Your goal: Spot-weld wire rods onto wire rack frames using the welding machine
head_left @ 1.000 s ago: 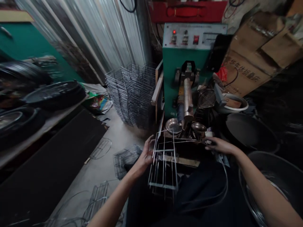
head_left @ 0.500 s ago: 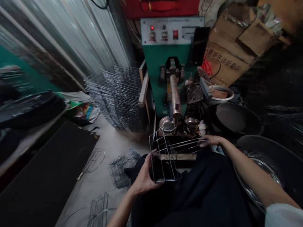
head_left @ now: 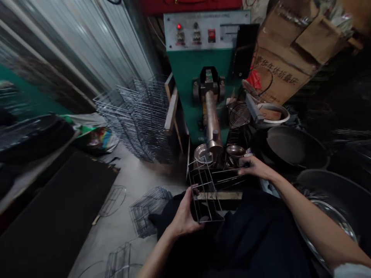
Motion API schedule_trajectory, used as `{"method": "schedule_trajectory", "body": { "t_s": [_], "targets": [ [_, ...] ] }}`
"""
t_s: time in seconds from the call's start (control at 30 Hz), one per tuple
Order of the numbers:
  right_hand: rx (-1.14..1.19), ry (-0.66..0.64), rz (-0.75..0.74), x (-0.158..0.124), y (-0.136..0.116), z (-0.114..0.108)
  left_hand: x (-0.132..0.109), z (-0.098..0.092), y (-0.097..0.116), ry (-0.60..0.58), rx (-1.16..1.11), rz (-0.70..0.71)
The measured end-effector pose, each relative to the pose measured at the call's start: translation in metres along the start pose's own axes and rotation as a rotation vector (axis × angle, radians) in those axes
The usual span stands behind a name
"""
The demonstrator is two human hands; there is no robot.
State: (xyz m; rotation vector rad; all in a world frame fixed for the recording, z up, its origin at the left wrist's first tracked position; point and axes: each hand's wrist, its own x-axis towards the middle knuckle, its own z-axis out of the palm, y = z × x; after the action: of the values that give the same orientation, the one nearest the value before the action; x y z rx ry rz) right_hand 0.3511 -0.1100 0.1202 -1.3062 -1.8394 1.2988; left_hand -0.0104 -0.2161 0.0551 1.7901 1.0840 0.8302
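Left grip holding silver boxy wire frame; right grip pinching thin straight metal rods. Rods may snag frame if pinch slackens.

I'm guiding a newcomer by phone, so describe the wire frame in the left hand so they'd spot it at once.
Find the green machine with the jutting metal cylinder. Below the cylinder, the left hand holds a boxy, open wire frame. Unlike the tall wire stack beside the machine and the small wire stack below it, this one is held in a hand.
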Motion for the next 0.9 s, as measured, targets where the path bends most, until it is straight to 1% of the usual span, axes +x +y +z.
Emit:
{"method": "schedule_trajectory", "body": {
  "t_s": [0.1, 0.17, 0.27, 0.37, 0.53, 0.7, 0.9],
  "targets": [
    [0.015, 0.043, -0.065, 0.005, 0.002, -0.005, 0.007, -0.004, 0.001, 0.021, 0.044, 0.028],
    [-0.002, 0.057, -0.077, 0.008, 0.001, -0.006, 0.013, -0.006, 0.003, 0.04, 0.051, 0.069],
    [-0.049, 0.047, -0.056, 0.014, -0.003, -0.006, 0.022, -0.008, 0.007, 0.043, 0.047, 0.114],
    [-0.067, 0.023, -0.02, 0.02, -0.006, -0.005, 0.029, -0.009, 0.01, 0.041, 0.054, 0.128],
    [-0.053, 0.03, 0.044, 0.028, -0.002, -0.007, 0.036, -0.01, 0.008, 0.049, 0.095, 0.143],
    [-0.06, 0.057, 0.055, 0.034, 0.0, -0.013, 0.044, -0.011, 0.006, 0.042, 0.099, 0.124],
    [-0.075, 0.062, 0.025, 0.04, -0.003, -0.016, 0.054, -0.011, 0.008, 0.058, 0.074, 0.145]
  ]
}}
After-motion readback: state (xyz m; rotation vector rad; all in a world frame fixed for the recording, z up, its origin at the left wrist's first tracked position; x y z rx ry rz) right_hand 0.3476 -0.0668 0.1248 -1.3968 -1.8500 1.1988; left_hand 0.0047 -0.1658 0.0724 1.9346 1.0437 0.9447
